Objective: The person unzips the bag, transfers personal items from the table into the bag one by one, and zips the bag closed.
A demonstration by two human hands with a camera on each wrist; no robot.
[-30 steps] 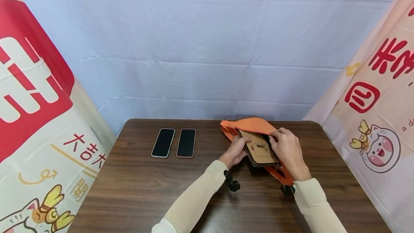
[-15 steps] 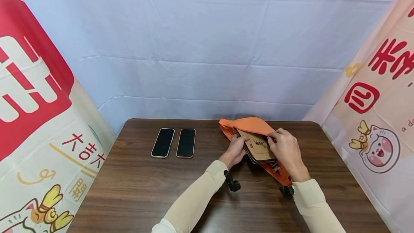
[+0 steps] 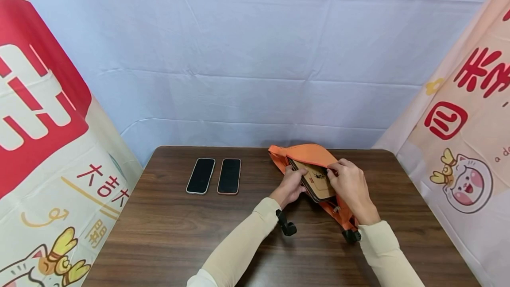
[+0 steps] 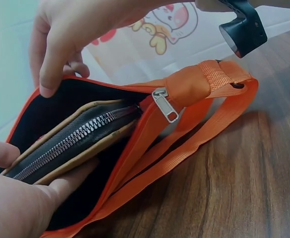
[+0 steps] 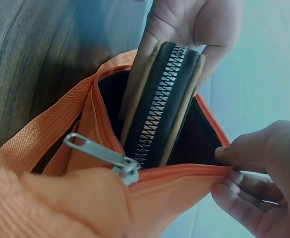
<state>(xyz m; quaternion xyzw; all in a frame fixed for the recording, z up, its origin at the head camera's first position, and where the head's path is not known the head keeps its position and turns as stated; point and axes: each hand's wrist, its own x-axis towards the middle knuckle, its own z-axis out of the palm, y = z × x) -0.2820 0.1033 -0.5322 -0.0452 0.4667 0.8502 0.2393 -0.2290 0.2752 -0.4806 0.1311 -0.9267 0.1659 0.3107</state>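
An orange zippered waist bag [image 3: 307, 152] lies at the table's back right with its mouth spread. Partly inside it is a tan zip-around wallet [image 3: 318, 187] with a dark print on its face. My left hand [image 3: 292, 184] grips the wallet by its left side, thumb on top and fingers beneath. In the left wrist view the wallet's metal zipper [image 4: 70, 144] runs along its black edge. My right hand [image 3: 350, 185] pinches the bag's upper rim, holding it away from the wallet. A silver zipper pull [image 5: 98, 151] hangs at the end of the bag's opening.
Two dark-screened phones, one white-edged [image 3: 201, 176] and one pink-edged [image 3: 229, 176], lie side by side on the wooden table [image 3: 179, 234], left of the bag. An orange strap [image 4: 184, 148] trails from the bag's end. A pale cloth backdrop stands behind the table.
The wallet has gone further under the bag's upper rim, so less of it shows. Both hands keep their holds; the right hand and the bag have shifted slightly left.
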